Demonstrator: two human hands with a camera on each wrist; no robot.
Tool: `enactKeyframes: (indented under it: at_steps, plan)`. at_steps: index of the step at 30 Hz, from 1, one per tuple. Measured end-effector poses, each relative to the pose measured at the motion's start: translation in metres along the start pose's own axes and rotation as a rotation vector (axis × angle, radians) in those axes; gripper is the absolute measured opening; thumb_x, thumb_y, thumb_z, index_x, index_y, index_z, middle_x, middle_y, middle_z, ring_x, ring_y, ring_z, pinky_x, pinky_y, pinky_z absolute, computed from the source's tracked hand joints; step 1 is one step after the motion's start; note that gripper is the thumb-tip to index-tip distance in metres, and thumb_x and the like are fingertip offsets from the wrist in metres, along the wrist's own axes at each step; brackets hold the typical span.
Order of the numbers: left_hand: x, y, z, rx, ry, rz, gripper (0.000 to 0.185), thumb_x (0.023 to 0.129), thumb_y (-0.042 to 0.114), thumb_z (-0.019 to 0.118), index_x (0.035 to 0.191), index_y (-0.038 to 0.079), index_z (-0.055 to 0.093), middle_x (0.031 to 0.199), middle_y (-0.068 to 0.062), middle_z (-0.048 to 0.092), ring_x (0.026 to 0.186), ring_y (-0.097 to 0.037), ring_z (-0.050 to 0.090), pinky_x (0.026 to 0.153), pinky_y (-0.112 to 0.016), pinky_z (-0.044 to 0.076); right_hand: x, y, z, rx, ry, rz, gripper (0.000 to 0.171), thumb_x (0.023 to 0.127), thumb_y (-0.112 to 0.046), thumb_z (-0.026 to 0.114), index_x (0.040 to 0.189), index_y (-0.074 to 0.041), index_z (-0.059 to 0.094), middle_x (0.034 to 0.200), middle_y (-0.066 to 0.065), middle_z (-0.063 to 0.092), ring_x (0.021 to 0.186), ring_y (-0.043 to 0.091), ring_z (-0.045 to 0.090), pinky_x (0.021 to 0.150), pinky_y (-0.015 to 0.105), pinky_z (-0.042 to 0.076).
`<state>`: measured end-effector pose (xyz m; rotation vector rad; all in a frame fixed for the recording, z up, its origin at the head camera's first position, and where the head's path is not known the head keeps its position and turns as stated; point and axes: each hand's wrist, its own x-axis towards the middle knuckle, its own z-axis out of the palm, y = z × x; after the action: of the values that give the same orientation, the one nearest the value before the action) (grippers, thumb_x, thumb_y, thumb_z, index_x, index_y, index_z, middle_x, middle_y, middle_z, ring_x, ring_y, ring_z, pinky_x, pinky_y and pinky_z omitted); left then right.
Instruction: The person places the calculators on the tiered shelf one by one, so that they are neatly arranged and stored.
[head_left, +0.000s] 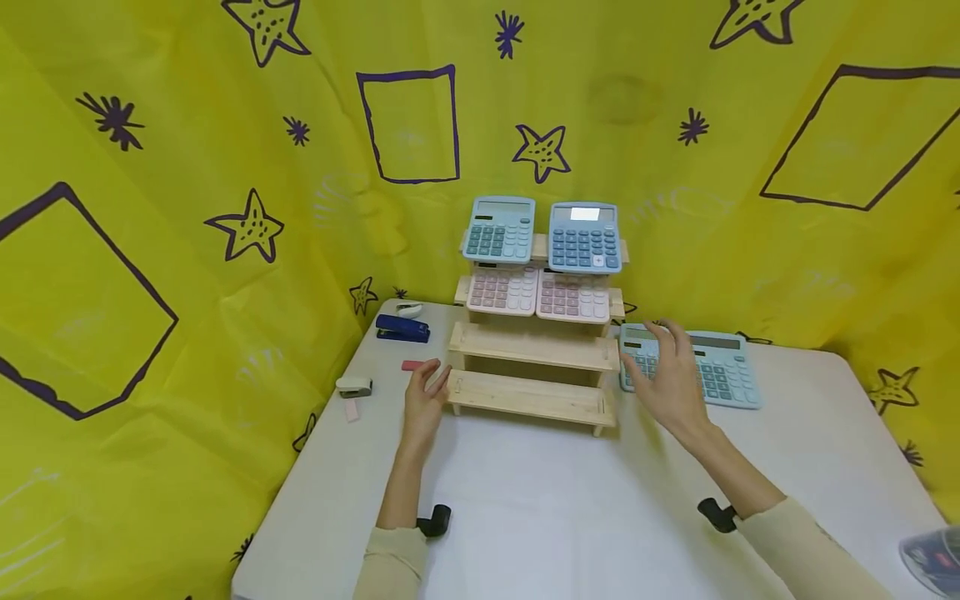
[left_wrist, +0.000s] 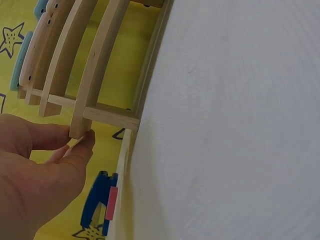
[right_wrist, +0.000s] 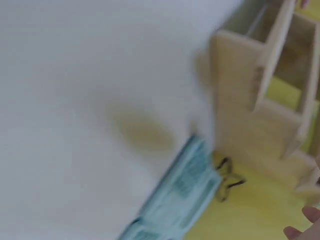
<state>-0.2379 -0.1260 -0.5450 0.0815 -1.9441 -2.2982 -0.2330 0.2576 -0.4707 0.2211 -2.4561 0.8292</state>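
Note:
A stepped wooden shelf rack (head_left: 532, 398) stands on the table. On its upper tiers sit two blue calculators (head_left: 585, 237) and, below them, two pink calculators (head_left: 573, 297); its two lower tiers are bare. My left hand (head_left: 422, 408) is at the rack's left side, thumb and fingertips pinching the end of a lower board (left_wrist: 82, 117) in the left wrist view. Raised with fingers spread and gently bent, my right hand (head_left: 675, 387) holds nothing. It overlaps two more blue calculators (head_left: 727, 375) lying on the table right of the rack. Only its fingertips (right_wrist: 311, 214) show in the right wrist view.
At the table's left lie a dark blue stapler (head_left: 402, 327), a white stapler (head_left: 354, 386), another small white one (head_left: 408, 309), a red block (head_left: 412, 365) and a pale pink block (head_left: 351, 410). A yellow curtain (head_left: 315, 233) hangs behind. A cup-like container (head_left: 933, 560) stands front right.

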Motion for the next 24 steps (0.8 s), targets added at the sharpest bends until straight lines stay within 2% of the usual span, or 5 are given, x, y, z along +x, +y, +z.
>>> enactKeyframes:
  at_steps: [2, 5, 13, 17, 24]
  plan:
    - [0.001, 0.0, -0.003, 0.007, 0.001, 0.001, 0.054, 0.099, -0.017, 0.05, 0.151, -0.007, 0.039, 0.161, -0.025, 0.035, 0.143, -0.038, 0.049, 0.112, -0.033, 0.047, -0.008, 0.02, -0.006, -0.032, -0.045, 0.045, 0.064, 0.095, -0.02, 0.077, 0.146, 0.007, 0.047, 0.155, 0.032, 0.037, 0.132, 0.06, 0.043, 0.091, 0.075, 0.047]
    - [0.002, 0.002, -0.007, 0.007, 0.009, 0.004, 0.053, 0.099, -0.017, 0.05, 0.151, -0.007, 0.039, 0.16, -0.025, 0.036, 0.143, -0.038, 0.049, 0.113, -0.034, 0.046, -0.015, 0.051, -0.014, -0.073, -0.122, 0.106, 0.069, 0.094, -0.023, 0.077, 0.147, 0.009, 0.045, 0.154, 0.036, 0.035, 0.131, 0.063, 0.041, 0.098, 0.079, 0.041]
    - [0.003, 0.002, -0.008, -0.012, 0.001, 0.003, 0.054, 0.099, -0.017, 0.049, 0.151, -0.009, 0.037, 0.16, -0.027, 0.035, 0.144, -0.038, 0.048, 0.113, -0.032, 0.047, -0.023, 0.117, -0.031, -0.168, -0.31, 0.294, 0.091, 0.09, -0.031, 0.08, 0.155, 0.01, 0.031, 0.156, 0.045, 0.019, 0.127, 0.071, 0.035, 0.099, 0.084, 0.033]
    - [0.003, 0.0, -0.005, -0.018, -0.003, 0.004, 0.054, 0.098, -0.018, 0.049, 0.151, -0.009, 0.037, 0.16, -0.027, 0.035, 0.144, -0.039, 0.048, 0.112, -0.031, 0.048, -0.025, 0.135, -0.034, -0.184, -0.338, 0.337, 0.101, 0.085, -0.03, 0.083, 0.158, 0.008, 0.025, 0.159, 0.044, 0.012, 0.128, 0.074, 0.032, 0.099, 0.086, 0.032]
    - [0.003, -0.002, 0.0, -0.037, -0.006, 0.012, 0.055, 0.098, -0.02, 0.048, 0.15, -0.01, 0.036, 0.16, -0.028, 0.034, 0.144, -0.04, 0.048, 0.109, -0.026, 0.049, -0.028, 0.149, -0.036, -0.174, -0.35, 0.308, 0.109, 0.085, -0.032, 0.084, 0.164, 0.0, 0.016, 0.16, 0.044, 0.009, 0.133, 0.073, 0.026, 0.1, 0.087, 0.029]
